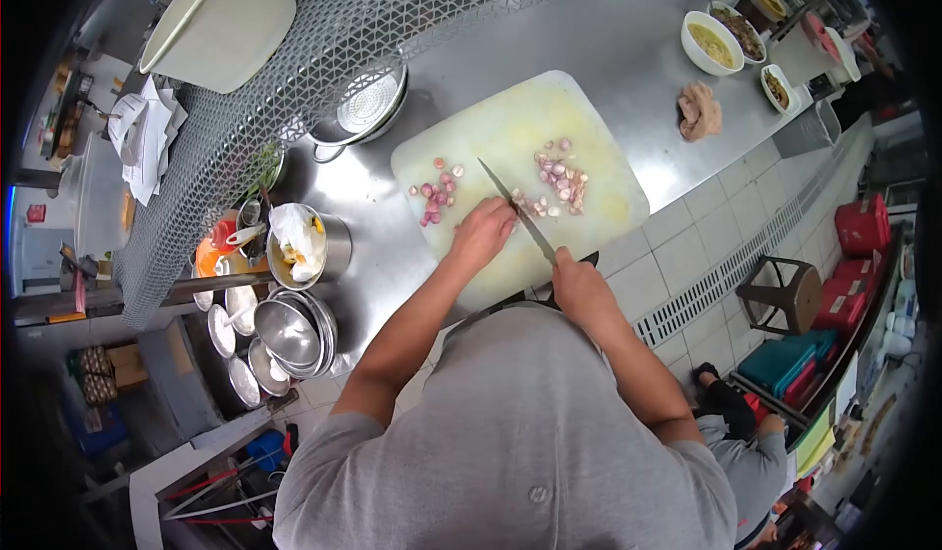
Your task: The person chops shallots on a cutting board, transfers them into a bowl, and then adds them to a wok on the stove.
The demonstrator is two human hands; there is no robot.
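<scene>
My right hand [581, 287] grips the handle of a knife [530, 224], whose long blade points away to the upper left over a pale cutting board [589, 123]. Close to the blade's left side, my left hand [483, 233] is closed with bent fingers on a shallot, mostly hidden by the fingertips. Left of the blade lie several whole shallots [433, 197]. On the right side of the board is a loose pile of cut shallots [559, 177], with some pieces right beside the blade.
A crumpled brown cloth [700, 111] and a bowl of yellow food [713, 44] sit on the steel counter [648, 45] to the right. At left are a strainer [368, 108], a metal pot [337, 246] and stacked metal bowls [294, 332]. Another person [741, 452] is at lower right.
</scene>
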